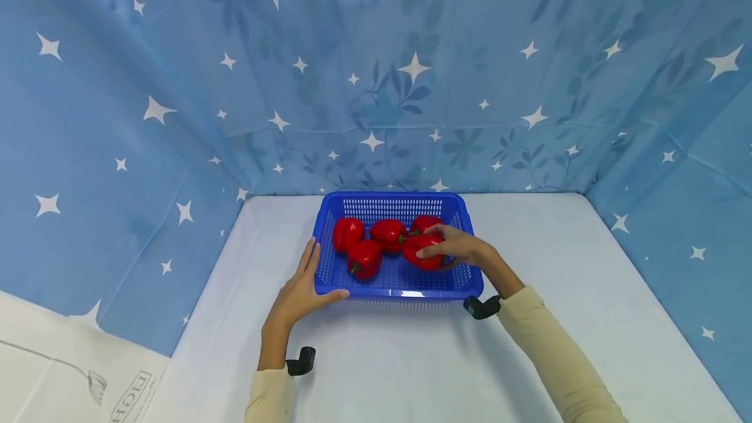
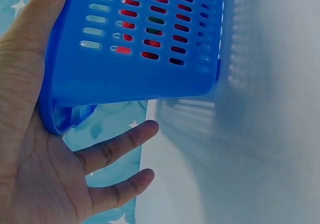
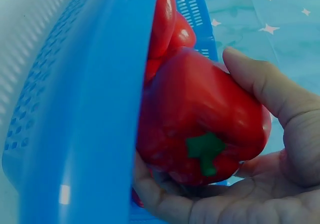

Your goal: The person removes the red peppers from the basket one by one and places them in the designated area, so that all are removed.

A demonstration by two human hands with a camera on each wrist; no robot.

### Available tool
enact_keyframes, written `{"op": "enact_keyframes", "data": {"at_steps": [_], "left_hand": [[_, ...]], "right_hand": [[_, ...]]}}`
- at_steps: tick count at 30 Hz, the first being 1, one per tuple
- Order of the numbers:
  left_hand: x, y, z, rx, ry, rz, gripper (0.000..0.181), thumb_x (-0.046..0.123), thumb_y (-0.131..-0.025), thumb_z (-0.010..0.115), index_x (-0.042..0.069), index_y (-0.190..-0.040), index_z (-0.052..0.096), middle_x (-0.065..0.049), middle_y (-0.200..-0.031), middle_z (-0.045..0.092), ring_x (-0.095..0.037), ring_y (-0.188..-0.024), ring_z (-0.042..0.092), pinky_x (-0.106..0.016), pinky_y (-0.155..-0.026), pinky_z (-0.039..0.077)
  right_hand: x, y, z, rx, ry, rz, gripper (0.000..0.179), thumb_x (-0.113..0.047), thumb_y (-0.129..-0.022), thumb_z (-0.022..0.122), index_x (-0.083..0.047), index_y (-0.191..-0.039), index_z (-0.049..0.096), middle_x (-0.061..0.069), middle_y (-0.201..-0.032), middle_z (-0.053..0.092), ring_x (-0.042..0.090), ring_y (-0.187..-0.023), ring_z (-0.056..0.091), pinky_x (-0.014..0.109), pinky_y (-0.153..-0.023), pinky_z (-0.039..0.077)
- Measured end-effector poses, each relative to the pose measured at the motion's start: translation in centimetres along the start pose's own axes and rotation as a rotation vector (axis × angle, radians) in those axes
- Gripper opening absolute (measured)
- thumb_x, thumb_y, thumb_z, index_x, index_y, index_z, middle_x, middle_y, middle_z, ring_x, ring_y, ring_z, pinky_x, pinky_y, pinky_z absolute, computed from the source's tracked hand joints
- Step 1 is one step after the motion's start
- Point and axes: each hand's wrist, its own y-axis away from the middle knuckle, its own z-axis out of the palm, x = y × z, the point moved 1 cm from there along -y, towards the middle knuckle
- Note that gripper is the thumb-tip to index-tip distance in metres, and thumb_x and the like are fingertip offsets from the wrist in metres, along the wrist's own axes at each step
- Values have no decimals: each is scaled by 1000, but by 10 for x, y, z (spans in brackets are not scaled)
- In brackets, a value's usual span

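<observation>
Five glossy peppers fill the basket (image 1: 329, 279) — right hand (image 1: 457, 247) cups one smooth, firm, probably slippery pepper (image 1: 424, 251) around its shoulders, while left hand (image 1: 301, 289), fingers straight, steadies the light, stiff rim.

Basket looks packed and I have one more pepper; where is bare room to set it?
The blue basket is crowded at back and right with five red peppers; its front strip is bare. White table right of the basket and in front of it lies bare.
</observation>
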Motion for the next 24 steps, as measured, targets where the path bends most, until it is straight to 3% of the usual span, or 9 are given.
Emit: {"op": "enact_keyframes", "data": {"at_steps": [11,17,24], "left_hand": [[-1,1,3,5,6,4,124,74,-68,70,28,-158,0,16,-164,-13,-41,-148,22,-66,-106,37],[-1,2,4,3,2,6,123,74,-68,70,27,-158,0,14,-164,-12,-41,-148,22,-66,-105,38],[-2,1,2,5,4,-4,123,74,-68,70,27,-158,0,15,-164,-13,-42,-147,24,-66,-105,37]], "right_hand": [[5,1,-4,48,-73,-45,83,-32,-84,76,0,-144,28,24,-144,40,44,-131,44,58,-98,50],[6,0,-2,42,-99,-68,80,-34,-84,75,-4,-145,32,23,-144,41,43,-131,45,58,-98,49],[2,3,-4,16,-186,-130,81,-33,-89,70,-6,-149,23,25,-150,31,48,-134,40,61,-97,48]]}}
